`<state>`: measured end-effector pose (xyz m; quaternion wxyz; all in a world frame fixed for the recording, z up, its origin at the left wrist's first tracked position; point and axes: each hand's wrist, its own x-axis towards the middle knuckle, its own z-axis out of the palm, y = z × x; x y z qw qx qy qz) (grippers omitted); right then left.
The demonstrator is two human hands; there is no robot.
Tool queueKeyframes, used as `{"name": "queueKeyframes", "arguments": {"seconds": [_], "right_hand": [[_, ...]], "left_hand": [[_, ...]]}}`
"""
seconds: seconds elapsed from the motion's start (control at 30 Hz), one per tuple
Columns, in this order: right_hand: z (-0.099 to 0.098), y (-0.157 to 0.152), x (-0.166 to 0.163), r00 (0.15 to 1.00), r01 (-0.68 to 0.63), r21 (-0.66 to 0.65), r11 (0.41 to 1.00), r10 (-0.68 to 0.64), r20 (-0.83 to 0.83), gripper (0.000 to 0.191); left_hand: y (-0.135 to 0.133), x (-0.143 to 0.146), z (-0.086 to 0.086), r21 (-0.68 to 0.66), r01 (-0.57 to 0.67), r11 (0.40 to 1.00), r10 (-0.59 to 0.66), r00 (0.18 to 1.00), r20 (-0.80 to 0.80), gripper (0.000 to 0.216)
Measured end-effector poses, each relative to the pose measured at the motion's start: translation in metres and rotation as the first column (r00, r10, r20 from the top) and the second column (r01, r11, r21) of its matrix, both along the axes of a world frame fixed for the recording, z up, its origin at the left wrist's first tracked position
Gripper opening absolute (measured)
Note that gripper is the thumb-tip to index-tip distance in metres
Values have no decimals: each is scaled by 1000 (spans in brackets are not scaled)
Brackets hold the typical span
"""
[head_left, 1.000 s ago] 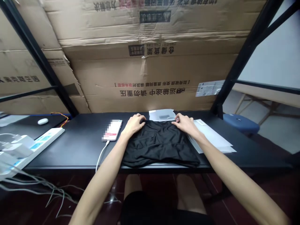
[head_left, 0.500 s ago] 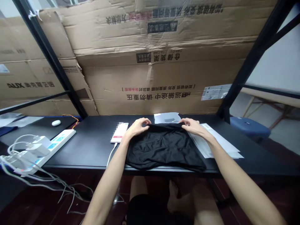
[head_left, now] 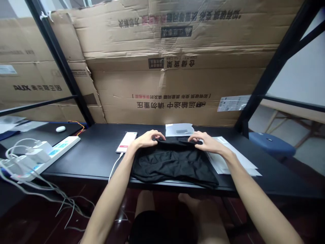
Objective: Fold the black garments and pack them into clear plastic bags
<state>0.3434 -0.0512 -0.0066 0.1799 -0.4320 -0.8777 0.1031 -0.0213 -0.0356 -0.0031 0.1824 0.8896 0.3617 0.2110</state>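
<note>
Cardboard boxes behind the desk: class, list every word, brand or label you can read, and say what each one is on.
"AUX" on the left cardboard box
"运输途中 请勿重压", upside down, on the middle cardboard box
"仓储货架", upside down, on the same box
Too small to read: the white label
Too blurred to read: the phone screen

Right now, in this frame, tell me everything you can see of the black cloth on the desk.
The black garment is a thin, soft-looking fabric with a slight sheen; its exact kind cannot be told. It lies flat and rumpled on the black desk, its near edge reaching about the desk's front edge. Its far edge looks gathered, and the left hand and right hand hold that edge at either end. Nothing else visibly rests on it.
</note>
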Motion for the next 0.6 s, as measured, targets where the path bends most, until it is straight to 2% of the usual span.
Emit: {"name": "queueKeyframes", "arguments": {"seconds": [0.13,0.27,0.43,0.5,0.6], "right_hand": [[-3,-10,2,1000,-10,-36,999,10,11,26],[-9,-19,2,998,-6,-34,999,8,60,14],[-11,-26,-5,998,43,-7,999,-43,55,46],[-11,-25,-7,998,52,12,999,-53,45,51],[-13,-23,-8,997,40,1,999,-40,66,47]], "left_hand": [[1,-3,0,-57,63,996,-66,996,-53,58],[2,-3,1,-95,103,990,-113,987,-113,53],[1,0,-1,-98,66,993,-77,991,-112,41],[0,1,-2,-92,47,995,-57,992,-114,37],[-1,3,-1,-94,32,995,-44,991,-126,36]]}}
